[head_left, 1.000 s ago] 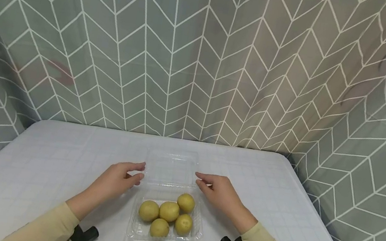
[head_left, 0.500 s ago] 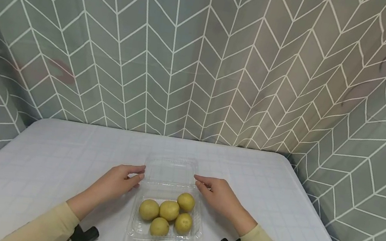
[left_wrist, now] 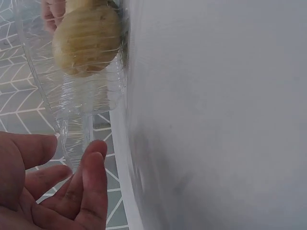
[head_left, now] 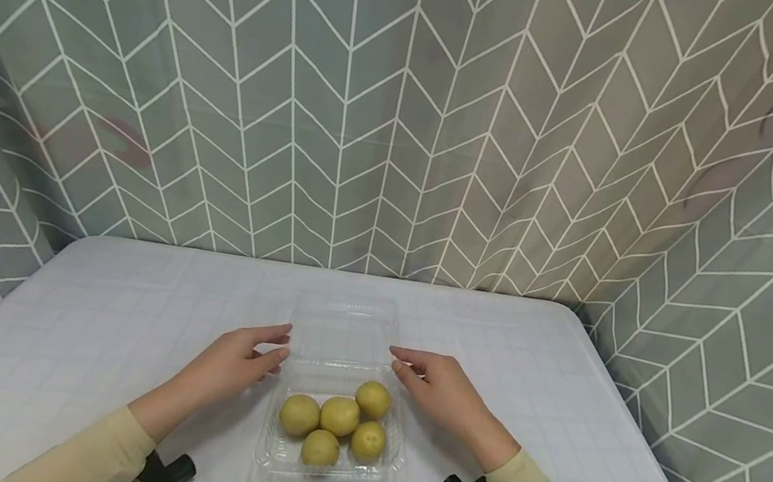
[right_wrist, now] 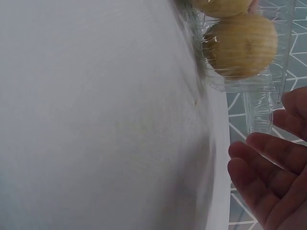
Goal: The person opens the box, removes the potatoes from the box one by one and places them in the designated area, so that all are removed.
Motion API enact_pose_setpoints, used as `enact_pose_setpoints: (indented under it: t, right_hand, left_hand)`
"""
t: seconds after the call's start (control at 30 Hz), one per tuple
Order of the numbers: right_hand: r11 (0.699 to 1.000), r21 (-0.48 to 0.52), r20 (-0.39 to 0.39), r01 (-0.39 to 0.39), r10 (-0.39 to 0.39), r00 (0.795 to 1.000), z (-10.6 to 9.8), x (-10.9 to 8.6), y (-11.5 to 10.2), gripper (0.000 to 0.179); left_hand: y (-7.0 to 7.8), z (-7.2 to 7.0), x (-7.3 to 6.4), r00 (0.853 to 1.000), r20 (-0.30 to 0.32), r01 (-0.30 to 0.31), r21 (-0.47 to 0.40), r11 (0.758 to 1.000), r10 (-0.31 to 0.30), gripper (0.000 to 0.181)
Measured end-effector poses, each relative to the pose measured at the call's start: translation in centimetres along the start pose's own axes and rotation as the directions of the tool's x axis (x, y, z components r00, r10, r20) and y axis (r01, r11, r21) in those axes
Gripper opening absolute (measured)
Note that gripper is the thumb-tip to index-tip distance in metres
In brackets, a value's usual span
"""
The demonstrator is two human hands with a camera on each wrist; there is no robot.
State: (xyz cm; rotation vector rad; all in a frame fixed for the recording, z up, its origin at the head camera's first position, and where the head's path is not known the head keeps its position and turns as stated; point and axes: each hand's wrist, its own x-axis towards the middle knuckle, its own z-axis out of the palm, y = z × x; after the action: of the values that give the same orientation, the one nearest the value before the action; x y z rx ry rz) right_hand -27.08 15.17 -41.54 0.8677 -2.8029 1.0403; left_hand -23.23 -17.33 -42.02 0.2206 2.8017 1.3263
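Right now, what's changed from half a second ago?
The far edge of the clear lid sits slightly higher in the head view. No new grip or release shows. The left hand and right hand stay beside the lid; five yellowish round items stay in the tray.

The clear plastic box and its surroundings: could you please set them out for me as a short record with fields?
Container: clear plastic box, lid open beyond its far edge
Contents: five round yellowish items, likely potatoes
Left hand: at the lid's left edge, fingers relaxed; firm contact unclear
Right hand: at the lid's right edge, fingers relaxed; firm contact unclear
Surface: white-covered table
Backdrop: grey-green patterned curtain
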Motion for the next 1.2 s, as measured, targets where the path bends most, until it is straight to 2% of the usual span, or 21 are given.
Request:
enact_pose_setpoints:
  t: [0.27,0.53,0.7,0.8,1.0,1.1,1.2]
  right_hand:
    - [1.000,0.006,0.015,0.016,-0.016,1.000,-0.1,-0.4,-0.3,0.036]
    - [1.000,0.005,0.015,0.005,-0.005,1.000,0.0,-0.6,-0.5,0.035]
    - [1.000,-0.003,0.014,0.008,-0.008,1.000,-0.1,-0.6,-0.4,0.036]
    - [1.000,-0.006,0.010,0.007,-0.007,1.000,0.0,-0.6,-0.3,0.036]
    - [1.000,0.008,0.005,-0.017,0.017,1.000,0.1,-0.7,-0.3,0.037]
    - [1.000,0.013,0.004,-0.028,0.028,1.000,0.1,-0.8,-0.3,0.038]
    - [0.999,0.017,-0.003,-0.033,0.034,0.999,0.1,-0.8,-0.4,0.038]
  left_hand:
    - [0.0,-0.3,-0.7,1.000,0.004,0.005,-0.057,0.998,-0.005,0.055]
    - [0.1,-1.2,-2.8,1.000,0.018,-0.006,-0.069,0.998,0.007,0.059]
    - [0.1,-1.5,-4.7,0.996,0.088,0.006,-0.164,0.986,0.008,0.066]
    - [0.0,-1.4,-5.8,0.990,0.141,0.010,-0.248,0.969,0.026,0.071]
    - [-0.1,-0.9,-7.5,0.980,0.194,0.022,-0.355,0.935,0.050,0.076]
    - [-0.3,-0.6,-8.0,0.973,0.223,0.030,-0.385,0.923,0.062,0.079]
    - [-0.5,-0.4,-8.2,0.968,0.240,0.026,-0.383,0.923,0.073,0.081]
